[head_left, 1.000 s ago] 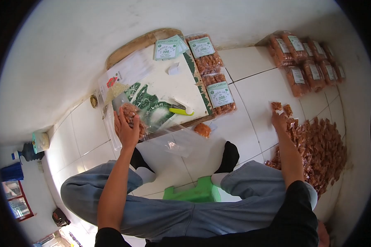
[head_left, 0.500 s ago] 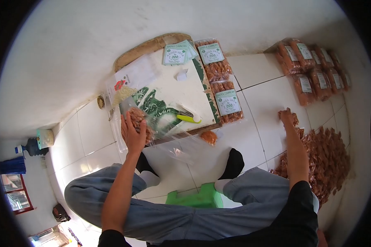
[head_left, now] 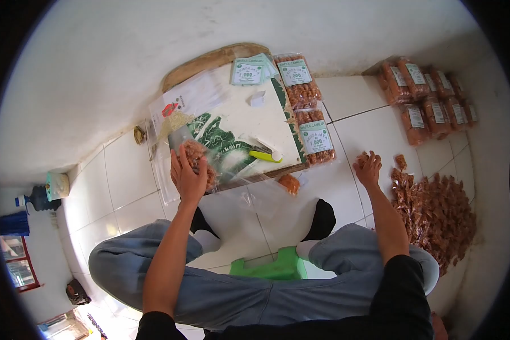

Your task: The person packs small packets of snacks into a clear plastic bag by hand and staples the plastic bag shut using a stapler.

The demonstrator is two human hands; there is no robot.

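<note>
My left hand is left of centre in the frame, fingers apart and wrapped round a clear bag part-filled with brown pieces, at the lower left edge of the low table. Right hand, right of centre over the tiles, fingers curled, pinching a small brown packet; can't tell if more than one. Packet heap at lower right. Yellow-green tool on the table, mid-frame. Labelled packs along its right edge.
</note>
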